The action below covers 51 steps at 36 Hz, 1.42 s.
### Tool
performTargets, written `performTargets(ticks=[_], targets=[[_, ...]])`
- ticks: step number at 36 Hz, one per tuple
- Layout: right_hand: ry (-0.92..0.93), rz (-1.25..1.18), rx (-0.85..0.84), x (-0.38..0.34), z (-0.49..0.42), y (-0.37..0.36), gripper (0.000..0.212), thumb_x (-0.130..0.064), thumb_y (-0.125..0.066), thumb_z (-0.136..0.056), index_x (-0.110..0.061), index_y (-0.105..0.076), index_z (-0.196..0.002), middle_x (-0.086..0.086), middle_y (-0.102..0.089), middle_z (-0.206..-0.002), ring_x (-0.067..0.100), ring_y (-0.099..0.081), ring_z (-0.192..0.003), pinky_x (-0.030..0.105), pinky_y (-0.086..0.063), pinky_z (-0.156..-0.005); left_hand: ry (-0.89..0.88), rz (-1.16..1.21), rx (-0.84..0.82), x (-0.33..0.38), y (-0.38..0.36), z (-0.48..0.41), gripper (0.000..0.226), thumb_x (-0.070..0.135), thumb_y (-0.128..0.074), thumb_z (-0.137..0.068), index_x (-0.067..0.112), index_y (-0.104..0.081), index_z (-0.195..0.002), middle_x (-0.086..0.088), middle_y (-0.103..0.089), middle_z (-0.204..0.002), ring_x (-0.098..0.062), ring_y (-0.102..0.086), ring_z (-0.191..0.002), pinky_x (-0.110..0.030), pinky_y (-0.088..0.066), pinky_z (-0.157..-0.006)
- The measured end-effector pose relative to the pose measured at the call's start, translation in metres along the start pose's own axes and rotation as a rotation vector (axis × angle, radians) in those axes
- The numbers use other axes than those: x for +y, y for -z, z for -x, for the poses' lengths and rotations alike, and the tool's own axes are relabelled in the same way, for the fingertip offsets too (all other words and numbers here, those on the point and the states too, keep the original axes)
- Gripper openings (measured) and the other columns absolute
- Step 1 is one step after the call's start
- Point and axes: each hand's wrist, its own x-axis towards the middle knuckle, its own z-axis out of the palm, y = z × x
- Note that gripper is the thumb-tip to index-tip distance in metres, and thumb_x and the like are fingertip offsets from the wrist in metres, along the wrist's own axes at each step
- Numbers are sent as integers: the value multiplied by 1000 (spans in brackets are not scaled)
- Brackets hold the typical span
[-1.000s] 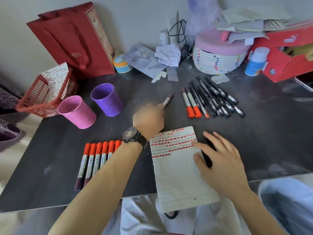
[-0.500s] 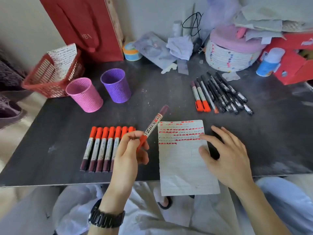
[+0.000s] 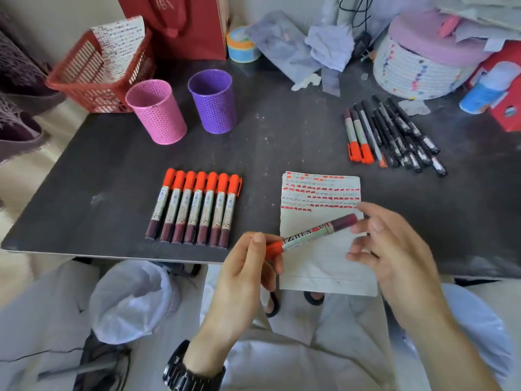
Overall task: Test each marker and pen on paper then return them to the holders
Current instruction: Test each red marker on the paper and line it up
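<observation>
My right hand (image 3: 394, 249) has lifted off the paper (image 3: 324, 266) toward the marker's (image 3: 313, 234) dark end, fingers loosely spread. My left hand (image 3: 242, 272) pinches its orange cap above the counter (image 3: 282, 142).

Room: a dark grey, scuffed flat tabletop (image 3: 296, 136) is set against a plain off-white wall (image 3: 56, 26) along its far edge. Pale beige floor (image 3: 25, 179) is seen beyond its left edge. Soft, even daylight.
</observation>
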Motion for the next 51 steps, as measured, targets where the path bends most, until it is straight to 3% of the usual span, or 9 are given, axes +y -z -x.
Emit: performTargets(ticks=[5, 13, 18, 24, 31, 35, 39, 45, 51], targets=[[-175, -192, -55, 7, 18, -27, 16, -33, -80, -80, -20, -80, -89, -4, -53, -67, 13, -53, -56, 29, -52, -57, -29, -121, -95, -2, -9, 7, 39, 43, -36, -104, 23, -65, -88, 0, -62, -68, -15, -51, -57, -37, -42, -55], [-100, -344, 77, 12, 33, -54, 16, -27, -63, -86, -20, -65, -73, -2, -63, -78, 15, -67, -81, 27, -55, -75, -130, -587, 91, -10, -24, 12, 65, 61, -21, -96, 22, -61, -62, 12, -58, -49, -10, -58, -52, -32, -48, -61], [-296, -857, 143, -2, 34, -67, 36, -26, -63, -88, -20, -44, -58, -4, -34, -60, 13, -37, -54, 28, -36, -65, -203, -758, 232, -13, -40, 11, 61, 54, -24, -94, 15, -33, -48, -1, -48, -42, -22, -45, -43, -34, -36, -45], [-342, -843, 203, -14, 30, -63, 51, -27, -55, -90, -23, -27, -48, -6, -18, -43, 14, -16, -39, 27, -24, -43, -243, -772, 191, -11, -47, 23, 54, 43, -32, -96, 25, -16, -49, 0, -44, -41, -15, -30, -41, -29, -24, -43], [-96, -748, 55, -57, 1, 11, 47, -34, -53, -85, -23, -25, -48, -7, -19, -40, 8, -15, -34, 23, -22, -37, 152, -532, 122, -23, 14, 25, 57, 36, -41, -98, 22, -37, -43, 6, -37, -40, -10, -32, -41, -32, -30, -50], [-104, -705, 55, -55, -14, 22, 51, -32, -49, -96, -25, -25, -51, -8, -17, -44, 10, -15, -39, 25, -21, -43, 18, -377, 231, -16, 24, 14, 62, 60, -32, -98, 15, -29, -55, 4, -30, -48, -8, -28, -47, -17, -28, -46], [-165, -765, 6, -33, -17, 4, 52, -38, -50, -100, -24, -33, -52, -9, -26, -48, 11, -24, -46, 25, -29, -50, -146, -216, 159, 4, 0, -13, 64, 66, -29, -99, 14, -50, -67, -5, -53, -59, -12, -50, -57, -18, -42, -57], [-185, -773, 74, -22, -18, 7, 41, -51, -58, -91, -18, -63, -67, -1, -58, -76, 18, -60, -69, 32, -49, -72, -373, -617, 49, 5, -20, -66, 28, 55, -54, -92, 28, -53, -99, 18, -64, -94, -9, -58, -85, -33, -49, -76], [-201, -541, 41, -21, -25, 19, 63, -71, -38, -94, -19, -71, -83, 3, -56, -63, 17, -43, -49, 26, -42, -47, -456, -926, -2, -21, -26, -91, 58, 52, -70, -86, 17, -52, -128, 8, -63, -115, -16, -55, -114, -41, -34, -113]])
